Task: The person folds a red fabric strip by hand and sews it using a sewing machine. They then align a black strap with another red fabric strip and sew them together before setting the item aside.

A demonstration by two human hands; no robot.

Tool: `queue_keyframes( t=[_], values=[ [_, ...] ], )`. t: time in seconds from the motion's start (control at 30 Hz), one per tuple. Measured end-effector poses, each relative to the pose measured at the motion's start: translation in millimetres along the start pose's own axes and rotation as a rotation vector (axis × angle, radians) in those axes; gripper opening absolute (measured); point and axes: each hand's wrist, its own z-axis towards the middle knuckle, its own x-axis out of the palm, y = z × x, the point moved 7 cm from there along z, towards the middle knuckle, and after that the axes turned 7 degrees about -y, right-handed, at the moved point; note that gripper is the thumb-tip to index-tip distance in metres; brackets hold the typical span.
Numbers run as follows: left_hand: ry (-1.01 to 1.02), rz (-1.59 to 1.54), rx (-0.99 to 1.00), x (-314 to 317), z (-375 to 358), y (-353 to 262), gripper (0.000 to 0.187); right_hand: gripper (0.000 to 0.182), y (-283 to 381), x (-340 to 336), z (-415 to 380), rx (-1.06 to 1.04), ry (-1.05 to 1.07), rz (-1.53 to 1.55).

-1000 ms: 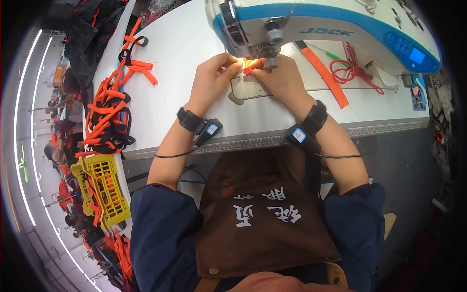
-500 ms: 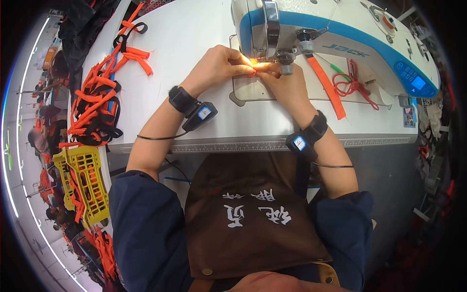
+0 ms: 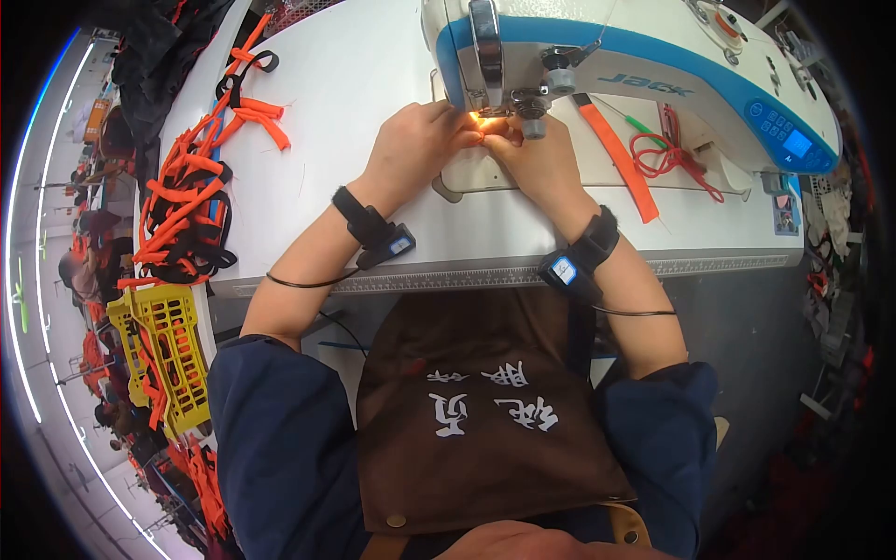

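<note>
Both hands meet at the lit needle area of a white and blue sewing machine [image 3: 644,84]. My left hand [image 3: 415,145] is closed, its fingertips pinching a small piece of orange fabric [image 3: 482,137] just in front of the presser foot. From the other side, my right hand [image 3: 543,159] pinches the same piece between thumb and fingers. Most of the fabric is hidden by the fingers and machine head. An orange strip [image 3: 621,159] with a dark end lies to the right of my right hand, under the machine arm.
A heap of orange and black straps [image 3: 182,205] covers the table's left side. Below it hangs a yellow plastic basket [image 3: 173,359] with orange strips. Red cord [image 3: 663,159] and a green-handled tool [image 3: 644,129] lie under the machine arm. A ruler strip [image 3: 448,278] edges the table.
My left hand has turned, with its back more upward and its fingers more curled. The machine sits slightly further left in view. Both hands stay at the needle with the orange fabric.
</note>
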Motion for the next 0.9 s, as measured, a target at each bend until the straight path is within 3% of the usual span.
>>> queue_keyframes(
  t=[0.2, 0.4, 0.5, 0.9],
  values=[
    [0.088, -0.272, -0.123, 2.9, 2.6, 11.2, 0.019, 0.019, -4.6, 3.0, -1.5, 0.022, -0.016, 0.105],
    [0.138, -0.127, -0.121, -1.0, 9.9, 3.6, 0.018, 0.021, -6.0, 4.8, -1.5, -0.020, -0.018, 0.110],
    [0.062, 0.016, -0.007, -4.4, 8.0, -5.9, 0.018, 0.020, -5.0, 5.4, -0.2, -0.010, 0.007, 0.048],
    [0.047, -0.183, -0.298, 7.7, -2.5, 1.3, 0.025, 0.025, -0.8, -0.2, -1.0, -0.023, -0.011, 0.086]
  ],
)
